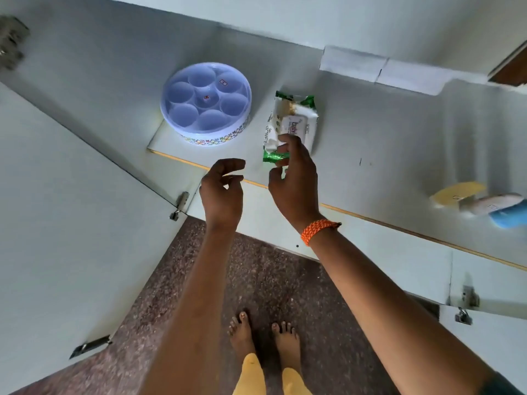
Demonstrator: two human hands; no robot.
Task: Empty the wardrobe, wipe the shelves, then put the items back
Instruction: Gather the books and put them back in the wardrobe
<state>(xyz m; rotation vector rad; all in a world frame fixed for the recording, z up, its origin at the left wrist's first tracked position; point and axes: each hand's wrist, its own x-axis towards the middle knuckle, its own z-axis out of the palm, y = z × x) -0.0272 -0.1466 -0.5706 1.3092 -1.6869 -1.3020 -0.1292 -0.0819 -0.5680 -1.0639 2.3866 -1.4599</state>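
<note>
A white and green pack of wet wipes (292, 121) lies on the pale wardrobe shelf (370, 155). My right hand (293, 181) pinches the pack's green near end between thumb and fingers, at the shelf's front edge. My left hand (222, 189) hovers just left of it, in front of the shelf edge, fingers loosely curled and holding nothing. A round blue-lidded box with several cups inside (206, 103) sits on the shelf to the left of the pack.
Yellow, pink and blue bars (479, 202), blurred, lie at the shelf's right end. A white folded paper (379, 68) lines the back corner. The open left door (57, 223) stands beside my left arm. My bare feet (265, 337) stand on speckled brown floor.
</note>
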